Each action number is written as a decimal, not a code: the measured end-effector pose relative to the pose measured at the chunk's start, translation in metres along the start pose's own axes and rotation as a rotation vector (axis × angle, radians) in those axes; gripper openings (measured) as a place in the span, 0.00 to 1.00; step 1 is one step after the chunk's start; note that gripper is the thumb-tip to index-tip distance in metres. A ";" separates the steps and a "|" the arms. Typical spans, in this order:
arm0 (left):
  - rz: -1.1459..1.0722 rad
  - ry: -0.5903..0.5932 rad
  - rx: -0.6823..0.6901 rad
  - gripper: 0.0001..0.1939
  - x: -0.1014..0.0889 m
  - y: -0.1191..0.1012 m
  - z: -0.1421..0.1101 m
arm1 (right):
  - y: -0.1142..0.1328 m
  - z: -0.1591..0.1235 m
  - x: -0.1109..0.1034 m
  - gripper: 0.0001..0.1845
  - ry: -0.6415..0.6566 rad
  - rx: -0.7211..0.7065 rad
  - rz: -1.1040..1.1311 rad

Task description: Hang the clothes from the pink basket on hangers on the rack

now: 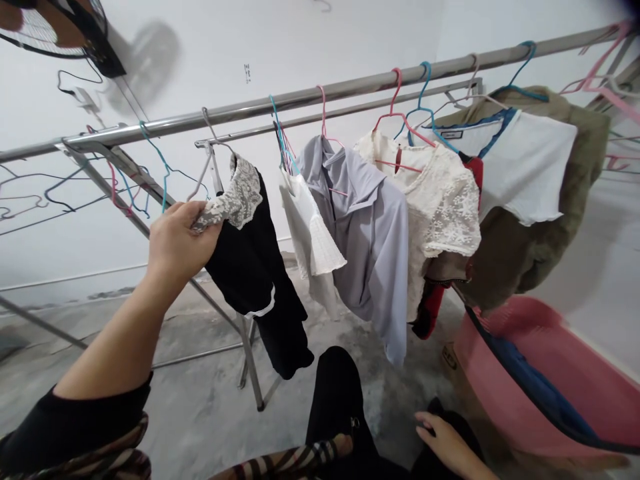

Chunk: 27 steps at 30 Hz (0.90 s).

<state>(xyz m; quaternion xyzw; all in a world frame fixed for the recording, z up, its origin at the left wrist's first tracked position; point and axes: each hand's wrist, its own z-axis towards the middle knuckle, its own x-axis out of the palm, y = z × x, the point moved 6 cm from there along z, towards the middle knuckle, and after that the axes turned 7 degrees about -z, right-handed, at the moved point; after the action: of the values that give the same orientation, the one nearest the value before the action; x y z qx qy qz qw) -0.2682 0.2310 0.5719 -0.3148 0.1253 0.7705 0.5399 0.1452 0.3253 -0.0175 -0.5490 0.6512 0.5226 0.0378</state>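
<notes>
My left hand [179, 239] is closed on the lace collar [246, 193] of a black dress [243, 267], pinching it at the left shoulder. The dress hangs from a grey hanger [210, 130] on the metal rail [350, 87], and a white trim line crosses its lower part. Low at the bottom right, my right hand [447, 441] hovers near my knee, fingers apart and holding nothing. Right of the dress hang a white garment [313, 233], a pale lavender hooded jacket [365, 213] and a cream lace top [445, 200].
Farther right hang a white top with blue trim [535, 160] and an olive garment [590, 143]. A pink tub [540, 327] with blue cloth stands at the lower right. Bare hangers [163, 167] hang at the left; the rack's leg [253, 367] rests on the floor. A fan [55, 33] is on the wall.
</notes>
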 end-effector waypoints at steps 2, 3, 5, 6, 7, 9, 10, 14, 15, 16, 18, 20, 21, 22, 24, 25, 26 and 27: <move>-0.100 0.011 -0.023 0.15 -0.001 0.004 0.001 | -0.001 0.000 0.003 0.34 0.006 -0.001 0.019; -0.125 0.011 -0.035 0.14 -0.003 0.006 0.001 | -0.001 -0.001 0.004 0.34 0.011 0.000 0.027; -0.128 -0.003 -0.037 0.14 -0.005 0.008 0.000 | -0.001 -0.001 0.007 0.34 0.022 0.002 0.034; -0.117 -0.023 -0.024 0.13 -0.006 0.009 0.000 | -0.001 -0.001 0.008 0.34 0.029 0.002 0.034; -0.106 -0.052 -0.001 0.13 -0.006 0.008 -0.001 | 0.000 -0.001 0.009 0.34 0.035 0.001 0.031; -0.092 -0.119 0.065 0.13 -0.007 0.007 -0.003 | 0.000 0.000 0.010 0.34 0.048 -0.004 0.023; -0.083 -0.154 0.097 0.13 -0.007 0.006 -0.005 | -0.001 0.001 0.011 0.34 0.052 -0.003 0.018; 0.010 -0.238 0.156 0.13 -0.005 0.007 -0.015 | -0.010 0.006 0.016 0.33 0.059 -0.005 0.007; 0.042 -0.243 0.166 0.14 -0.004 0.007 -0.018 | -0.013 0.007 0.018 0.34 0.062 -0.010 0.008; 0.072 -0.244 0.177 0.14 -0.003 0.006 -0.020 | -0.016 0.008 0.019 0.34 0.064 -0.014 0.012; 0.096 -0.228 0.199 0.14 0.000 0.005 -0.024 | -0.017 0.007 0.020 0.33 0.068 -0.018 0.027; 0.038 -0.191 0.199 0.14 0.007 0.004 -0.027 | -0.011 0.004 0.016 0.33 0.067 -0.008 0.041; -0.027 -0.160 0.185 0.14 0.012 0.004 -0.029 | -0.004 0.001 0.011 0.33 0.065 -0.006 0.055; -0.108 -0.108 0.163 0.13 0.020 0.003 -0.032 | 0.007 -0.001 0.006 0.34 0.063 -0.013 0.077; -0.301 0.077 0.107 0.11 0.042 -0.004 -0.042 | 0.040 -0.008 -0.012 0.37 0.050 -0.062 0.157; -0.402 0.200 0.083 0.10 0.055 -0.012 -0.051 | 0.062 -0.012 -0.022 0.40 0.045 -0.102 0.212; -0.499 0.335 0.068 0.10 0.068 -0.023 -0.062 | 0.085 -0.017 -0.034 0.43 0.030 -0.142 0.271; -0.593 0.462 0.064 0.10 0.078 -0.037 -0.075 | 0.110 -0.022 -0.047 0.46 0.001 -0.179 0.320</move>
<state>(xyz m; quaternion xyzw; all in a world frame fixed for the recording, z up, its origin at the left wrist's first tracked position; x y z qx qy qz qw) -0.2253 0.2641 0.4709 -0.4858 0.1713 0.4852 0.7066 0.0925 0.3250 0.0916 -0.4399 0.6813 0.5774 -0.0950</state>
